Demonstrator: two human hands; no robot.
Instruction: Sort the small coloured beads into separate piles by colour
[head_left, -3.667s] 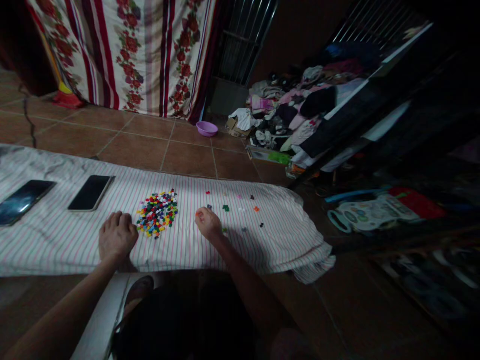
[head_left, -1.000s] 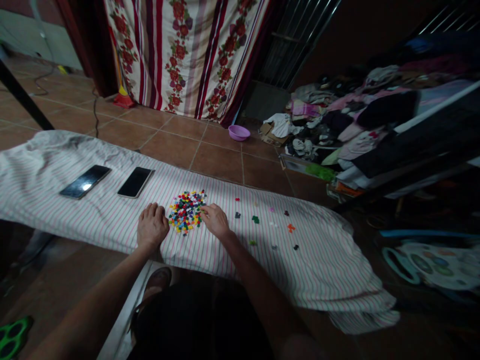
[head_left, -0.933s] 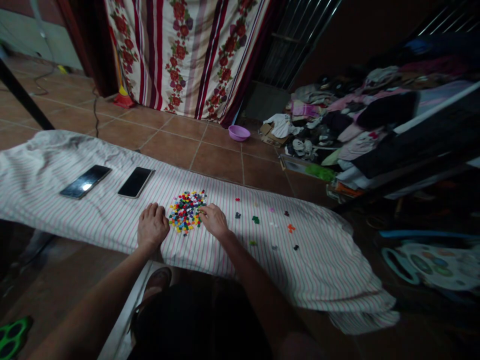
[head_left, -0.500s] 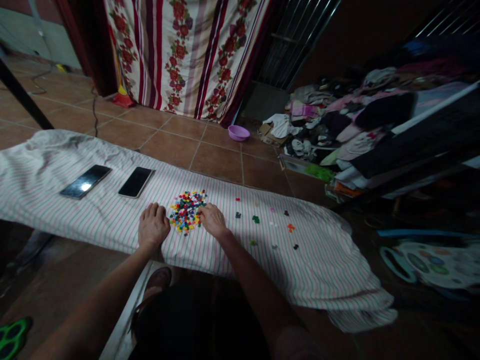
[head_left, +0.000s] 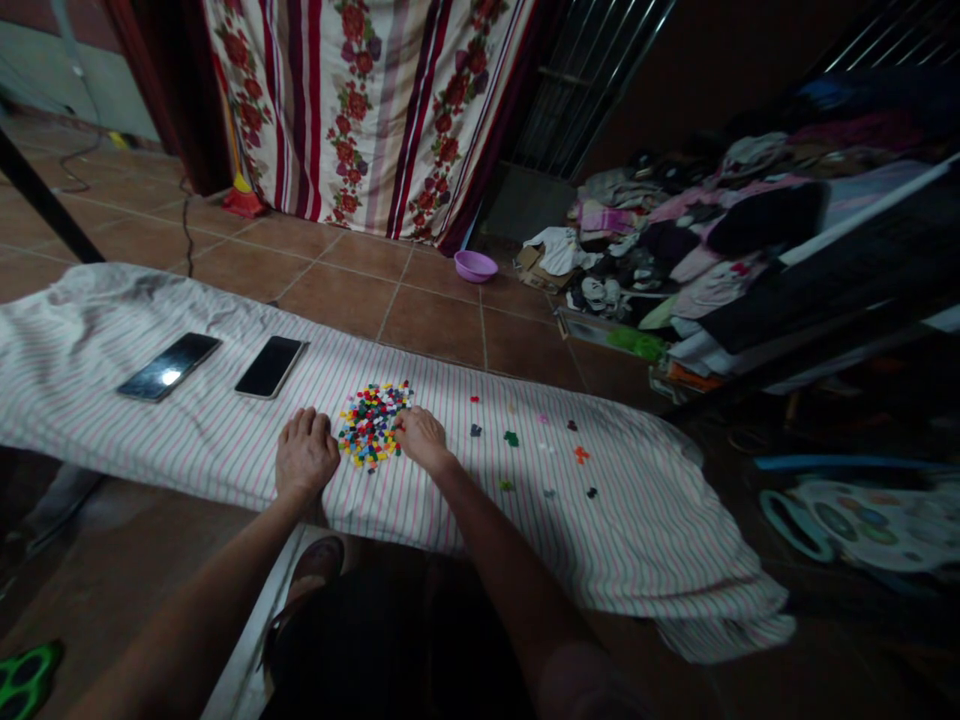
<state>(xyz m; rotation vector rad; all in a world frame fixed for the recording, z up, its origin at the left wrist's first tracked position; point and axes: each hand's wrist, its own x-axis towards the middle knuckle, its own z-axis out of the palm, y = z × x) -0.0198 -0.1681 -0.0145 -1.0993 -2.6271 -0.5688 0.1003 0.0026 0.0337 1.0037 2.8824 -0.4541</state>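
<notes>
A pile of small multicoloured pieces [head_left: 371,425] lies on a striped cloth [head_left: 637,540]. My right hand [head_left: 421,437] is at the pile's right edge, fingertips pinched together among the pieces; whatever is between them is too small to make out. Left of the pile, my left hand [head_left: 307,455] rests palm down on the cloth, fingers stretched out and holding nothing. Small groups sorted by colour are spread to the right, among them a dark green group [head_left: 511,439], an orange group [head_left: 581,455] and a red group [head_left: 475,399].
Two phones, a larger phone [head_left: 169,367] and a smaller phone [head_left: 270,366], lie on the cloth at the left. Beyond it, a purple basin [head_left: 475,266] stands on the tiled floor before a floral curtain [head_left: 352,120]. Heaped clothes [head_left: 675,240] fill the right side.
My right hand has shifted very slightly left at the pile's edge, fingers still pinched. My left hand stays in place. The whole view has moved a little.
</notes>
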